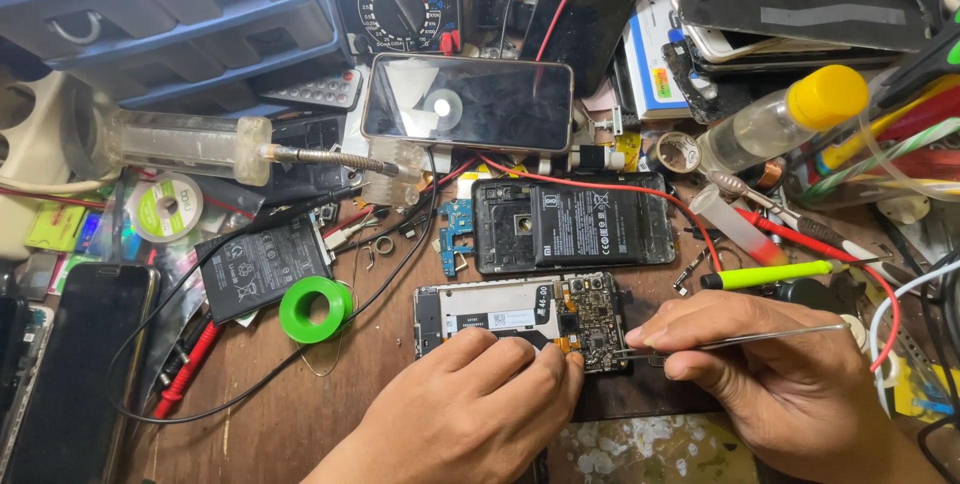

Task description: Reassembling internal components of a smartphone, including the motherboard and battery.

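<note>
An opened phone body (500, 309) with a bare circuit board (592, 316) lies in front of me on the wooden bench. My left hand (470, 409) rests on its lower edge, fingers curled and pressing it down. Metal tweezers (740, 340) are pinched in my right hand (770, 364), their tips touching the board's lower right corner. Just beyond lies a second opened phone (572, 224) with its black battery showing.
A phone (467, 102) with a dark screen lies face up behind. A loose battery (262, 266) and a green tape roll (312, 309) sit at left, a dark phone (75, 364) far left. A yellow-capped bottle (780, 116), a yellow-green screwdriver (775, 274), a multimeter (398, 4) and wires crowd the back and right.
</note>
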